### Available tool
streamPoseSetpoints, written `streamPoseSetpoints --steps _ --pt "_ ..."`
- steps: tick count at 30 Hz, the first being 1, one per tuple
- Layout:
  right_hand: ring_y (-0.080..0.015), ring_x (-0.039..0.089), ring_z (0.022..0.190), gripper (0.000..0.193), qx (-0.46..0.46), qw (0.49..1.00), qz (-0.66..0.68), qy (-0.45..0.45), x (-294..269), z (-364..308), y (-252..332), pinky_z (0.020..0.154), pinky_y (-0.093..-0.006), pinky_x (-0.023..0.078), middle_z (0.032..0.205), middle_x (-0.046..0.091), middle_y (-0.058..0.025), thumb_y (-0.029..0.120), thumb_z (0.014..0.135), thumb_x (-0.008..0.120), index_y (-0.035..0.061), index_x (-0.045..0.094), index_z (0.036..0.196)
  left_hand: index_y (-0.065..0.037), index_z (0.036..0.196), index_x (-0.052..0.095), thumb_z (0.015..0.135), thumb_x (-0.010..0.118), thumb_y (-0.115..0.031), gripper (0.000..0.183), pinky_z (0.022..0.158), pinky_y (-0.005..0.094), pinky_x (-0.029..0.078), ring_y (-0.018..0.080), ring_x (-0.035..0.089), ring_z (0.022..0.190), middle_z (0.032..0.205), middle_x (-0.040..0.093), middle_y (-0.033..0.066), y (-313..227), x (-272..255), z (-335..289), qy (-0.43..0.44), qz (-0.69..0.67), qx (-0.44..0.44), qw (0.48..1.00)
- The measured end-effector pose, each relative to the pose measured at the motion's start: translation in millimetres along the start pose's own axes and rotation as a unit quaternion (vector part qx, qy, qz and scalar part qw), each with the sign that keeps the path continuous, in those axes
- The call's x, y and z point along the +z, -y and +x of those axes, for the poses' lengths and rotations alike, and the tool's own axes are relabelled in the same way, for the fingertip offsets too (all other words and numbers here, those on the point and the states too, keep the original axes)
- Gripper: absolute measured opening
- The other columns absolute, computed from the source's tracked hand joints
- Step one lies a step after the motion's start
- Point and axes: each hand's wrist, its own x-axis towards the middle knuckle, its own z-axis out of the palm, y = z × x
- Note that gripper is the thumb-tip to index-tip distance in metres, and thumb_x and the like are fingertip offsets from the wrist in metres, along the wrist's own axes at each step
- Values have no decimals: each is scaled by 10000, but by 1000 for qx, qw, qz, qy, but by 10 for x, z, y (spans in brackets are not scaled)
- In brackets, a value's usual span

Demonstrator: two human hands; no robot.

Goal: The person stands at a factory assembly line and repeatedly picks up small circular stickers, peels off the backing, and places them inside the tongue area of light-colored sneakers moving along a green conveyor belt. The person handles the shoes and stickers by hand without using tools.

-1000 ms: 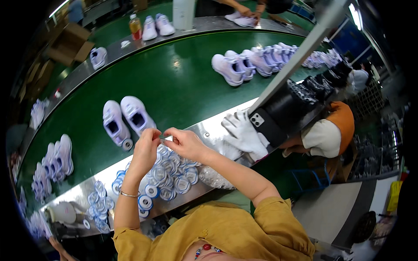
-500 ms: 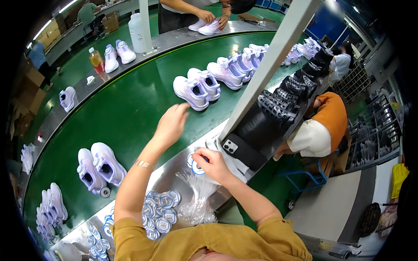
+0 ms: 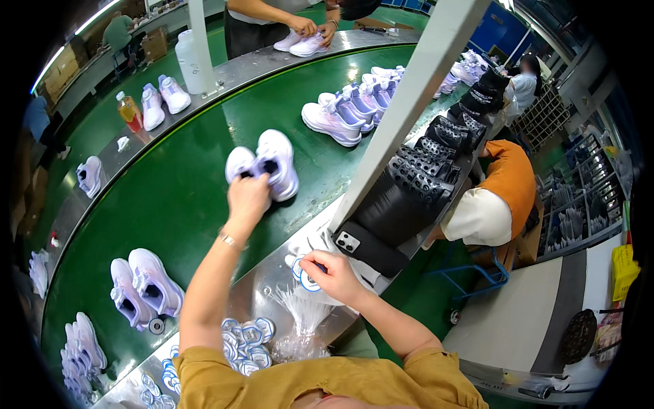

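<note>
On the green conveyor, a pair of white-and-lilac sneakers (image 3: 281,151) is under my left hand (image 3: 248,198), whose fingers are closed around their heel ends. Closer to my body, my right hand (image 3: 334,274) pinches round white tags with blue rims (image 3: 312,281) above the metal ledge. A bundle of clear plastic tag strings (image 3: 303,310) lies just below that hand. Left of it is a pile of similar round tags (image 3: 246,341). Another pair of sneakers (image 3: 153,283) stands further left, with a small round tag (image 3: 157,326) at its heel.
More sneakers (image 3: 334,121) line the belt beyond a slanted white post (image 3: 409,116). To the right are a dark phone (image 3: 368,252) and black shoe parts (image 3: 426,167). A co-worker in orange (image 3: 511,178) bends nearby; another person's hands (image 3: 310,28) handle shoes across the belt.
My left hand has reached the sneakers and closed on them; the pair now sits further left and turned, apart from the row. My right hand keeps its pinch on the tags.
</note>
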Motion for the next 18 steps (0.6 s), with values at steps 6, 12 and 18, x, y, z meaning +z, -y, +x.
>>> streamPoseSetpoints --steps 6,12,18 --pt "-114 560 607 120 -112 989 -79 45 503 111 138 553 -267 436 690 610 -84 99 841 607 -20 615 850 -110 782 588 716 658 -162 109 632 361 387 207 567 631 576 542 34 644 -962 -1386 11 32 -45 998" --pt "-347 599 687 157 -131 965 -162 156 1539 302 227 598 -396 459 761 625 -154 195 832 573 48 627 833 -36 1160 516 659 710 -68 538 881 383 384 289 513 989 1018 560 120 610 -1473 -2121 0 -96 -132 987" --pt "-349 613 697 132 -229 928 -285 72 1879 473 109 598 -458 482 733 615 -137 178 853 530 73 590 803 23 1078 480 762 684 -36 381 745 295 501 209 591 874 992 572 138 537 -1467 -2490 -48 -370 -430 822"
